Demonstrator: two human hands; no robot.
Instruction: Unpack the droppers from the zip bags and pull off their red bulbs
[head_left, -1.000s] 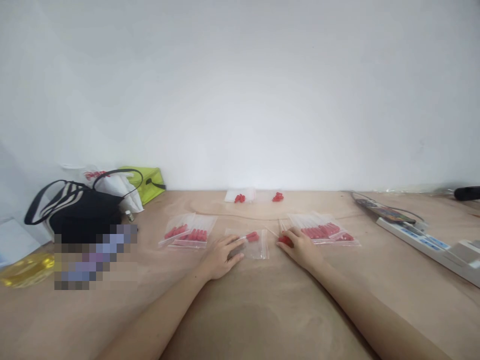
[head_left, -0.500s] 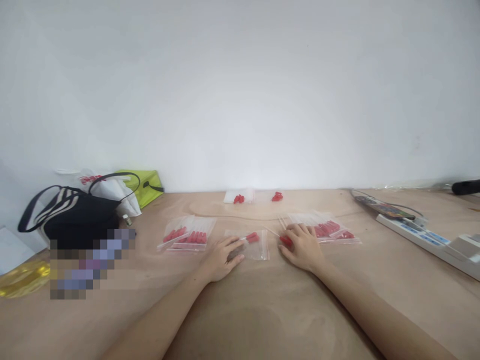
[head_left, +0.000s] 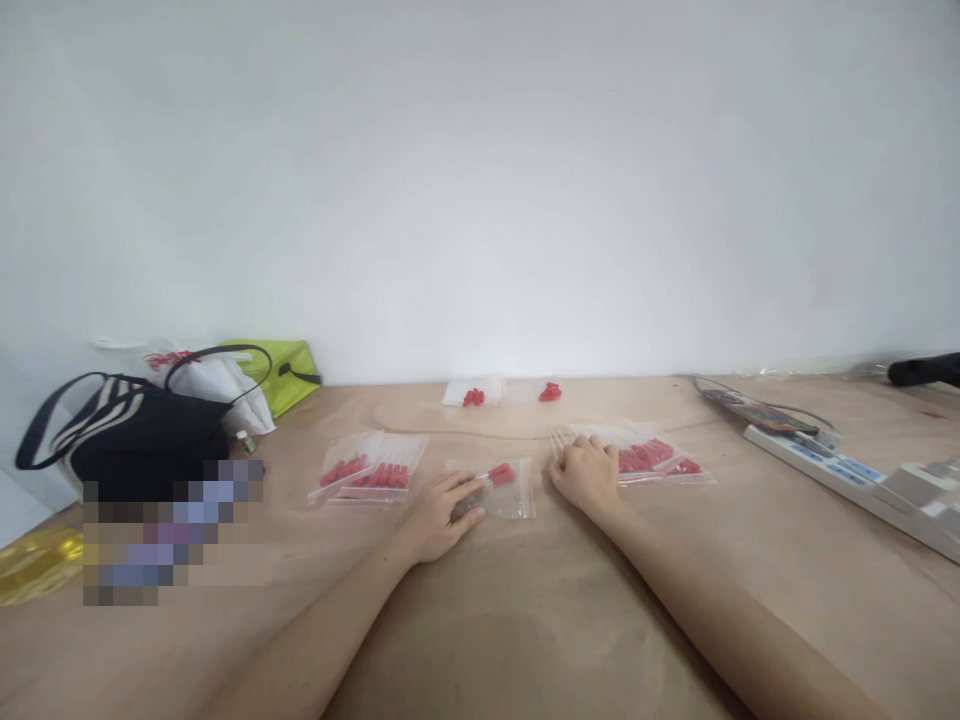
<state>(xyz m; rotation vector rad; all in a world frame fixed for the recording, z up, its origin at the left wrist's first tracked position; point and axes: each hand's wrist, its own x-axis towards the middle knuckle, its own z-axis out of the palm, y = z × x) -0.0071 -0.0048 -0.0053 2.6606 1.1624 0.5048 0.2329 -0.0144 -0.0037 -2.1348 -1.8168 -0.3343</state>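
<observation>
Left hand [head_left: 439,512] lies palm down, thumb and index finger apart, over the left part of a clear zip bag [head_left: 516,502] at the middle of the table [head_left: 525,610]. Two red-ended pieces [head_left: 501,473] lie at that bag, their shafts reaching toward the index fingertip. Right hand [head_left: 588,474] is curled, knuckles up, just right of the bag and apart from it; its fingertips are hidden, so whether it grips anything cannot be determined. Thin pale sticks [head_left: 557,441] show at its far side. Filled bags [head_left: 643,457] of red-ended pieces lie right of it, near the power strip [head_left: 816,459]. More filled bags [head_left: 381,472] lie left of the left hand. Small red pieces [head_left: 550,392] sit at the far edge.
</observation>
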